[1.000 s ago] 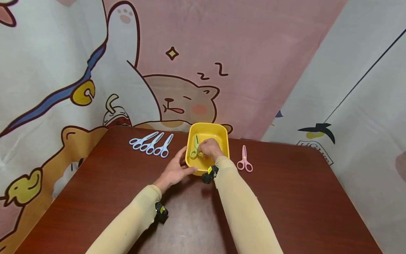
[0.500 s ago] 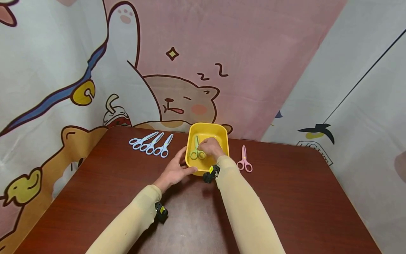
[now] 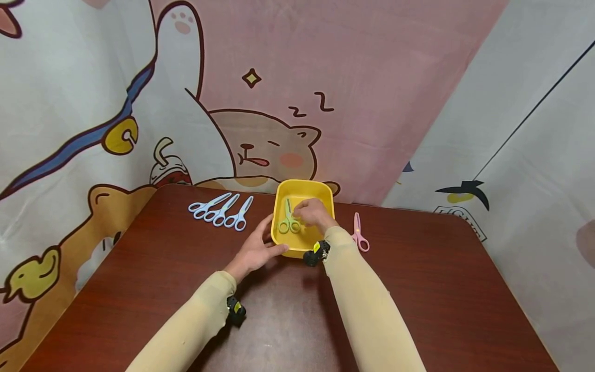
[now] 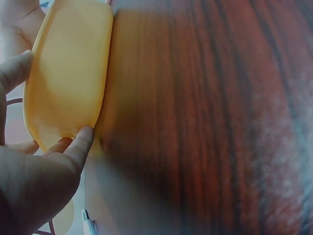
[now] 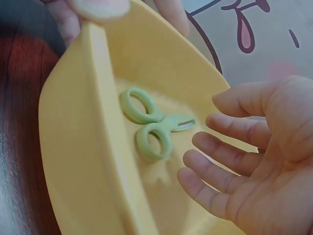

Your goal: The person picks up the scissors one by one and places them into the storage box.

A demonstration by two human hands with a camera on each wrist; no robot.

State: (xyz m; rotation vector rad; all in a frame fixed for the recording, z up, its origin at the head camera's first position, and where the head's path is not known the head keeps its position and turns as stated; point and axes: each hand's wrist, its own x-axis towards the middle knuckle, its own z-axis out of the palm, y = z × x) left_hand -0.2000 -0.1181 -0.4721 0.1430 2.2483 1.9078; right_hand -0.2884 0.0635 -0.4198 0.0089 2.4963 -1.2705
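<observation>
Green scissors (image 3: 289, 223) lie inside a yellow plastic bin (image 3: 303, 253), handles toward the near side. My right hand (image 3: 314, 213) hovers over the bin just to the right of the scissors. In the right wrist view its fingers (image 5: 215, 147) are loosely spread, apart from the green scissors (image 5: 154, 120), with nothing in them. My left hand (image 3: 256, 249) holds the bin at its near left corner. The left wrist view has the thumb at the rim and the fingertips (image 4: 85, 134) against the outer wall of the bin (image 4: 73, 63).
Three light blue scissors (image 3: 219, 212) lie side by side at the back left of the brown table (image 3: 446, 289). Pink scissors (image 3: 358, 230) lie right of the bin, partly behind my right sleeve. A cartoon-printed cloth (image 3: 353, 93) hangs behind the table.
My right hand has let go of the green scissors and drawn slightly up and to the right. The scissors stay in the bin. My left hand keeps its place on the bin.
</observation>
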